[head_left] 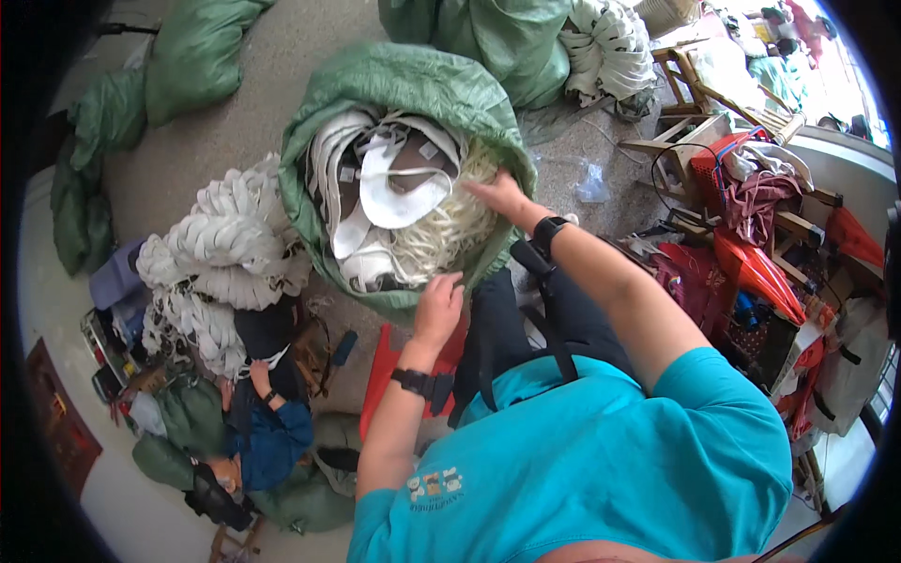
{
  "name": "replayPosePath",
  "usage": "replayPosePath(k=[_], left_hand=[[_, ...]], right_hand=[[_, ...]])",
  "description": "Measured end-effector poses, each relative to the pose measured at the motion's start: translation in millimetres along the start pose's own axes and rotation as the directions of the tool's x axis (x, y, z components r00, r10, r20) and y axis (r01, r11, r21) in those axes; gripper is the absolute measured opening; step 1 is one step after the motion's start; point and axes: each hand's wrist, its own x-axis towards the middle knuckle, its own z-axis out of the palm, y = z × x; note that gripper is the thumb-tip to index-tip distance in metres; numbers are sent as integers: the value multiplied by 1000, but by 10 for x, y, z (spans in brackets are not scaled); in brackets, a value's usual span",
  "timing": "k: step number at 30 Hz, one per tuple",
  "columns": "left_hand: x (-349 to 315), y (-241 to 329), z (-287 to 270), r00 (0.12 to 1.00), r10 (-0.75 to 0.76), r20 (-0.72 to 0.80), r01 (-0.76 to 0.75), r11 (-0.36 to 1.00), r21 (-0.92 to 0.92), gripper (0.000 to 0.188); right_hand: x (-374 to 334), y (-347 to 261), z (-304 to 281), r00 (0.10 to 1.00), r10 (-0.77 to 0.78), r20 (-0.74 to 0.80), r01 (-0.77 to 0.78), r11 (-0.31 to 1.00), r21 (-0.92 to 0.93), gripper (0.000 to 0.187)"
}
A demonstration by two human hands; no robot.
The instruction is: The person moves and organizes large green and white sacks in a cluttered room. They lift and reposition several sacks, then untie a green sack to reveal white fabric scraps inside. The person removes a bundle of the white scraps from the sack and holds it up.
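In front of me stands a large green woven sack [394, 70], its mouth rolled back. White curved bands [404, 192] lie in it to the left, over a brownish area. Thin pale yellowish strands [441, 235] are heaped on its right side. My right hand [500, 194] reaches in over the right rim, fingers stretched onto the strands; their tips are partly hidden. At the near rim is my left hand [438, 308], its fingers loosely apart and nothing visible in them.
Left of the sack is a pile of looped white strips [225, 244], where a co-worker in blue [282, 432] sits. More green sacks [202, 61] stand beyond. A red stool [380, 380] is near my legs. Wooden frames and red bags [760, 272] clutter the right.
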Motion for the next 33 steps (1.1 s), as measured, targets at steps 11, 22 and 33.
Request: replayPosePath(k=[11, 22, 33], left_hand=[[-86, -66, -79, 992, -126, 6, 126, 987, -98, 22], [62, -224, -341, 968, -222, -120, 197, 962, -192, 22], [225, -127, -338, 972, -185, -144, 158, 971, -178, 22]], right_hand=[[779, 942, 553, 994, -107, -18, 107, 933, 343, 71], [-875, 361, -622, 790, 183, 585, -563, 593, 576, 31], [-2112, -664, -1454, 821, 57, 568, -537, 415, 734, 39]])
